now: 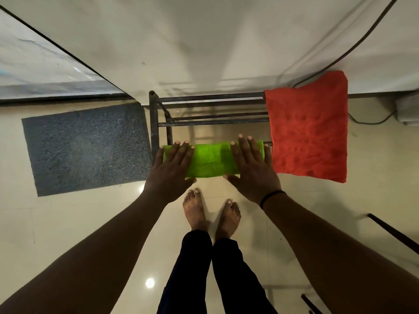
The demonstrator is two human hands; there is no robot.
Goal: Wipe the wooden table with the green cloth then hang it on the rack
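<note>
Bright green microfibre cloth [212, 160] draped over nearest bar of dark metal rod rack [210, 100], beside hanging orange-red towel [309, 130]. Your left hand [170, 171] and right hand [254, 171] lie flat, fingers spread, grasping nothing, likely smoothing cloth so it hangs evenly.

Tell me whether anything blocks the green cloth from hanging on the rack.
Nothing visible does. The green cloth already lies over the nearest bar of the rack, with the left hand and right hand flat on it. The red cloth hangs beside it, to the right.
</note>
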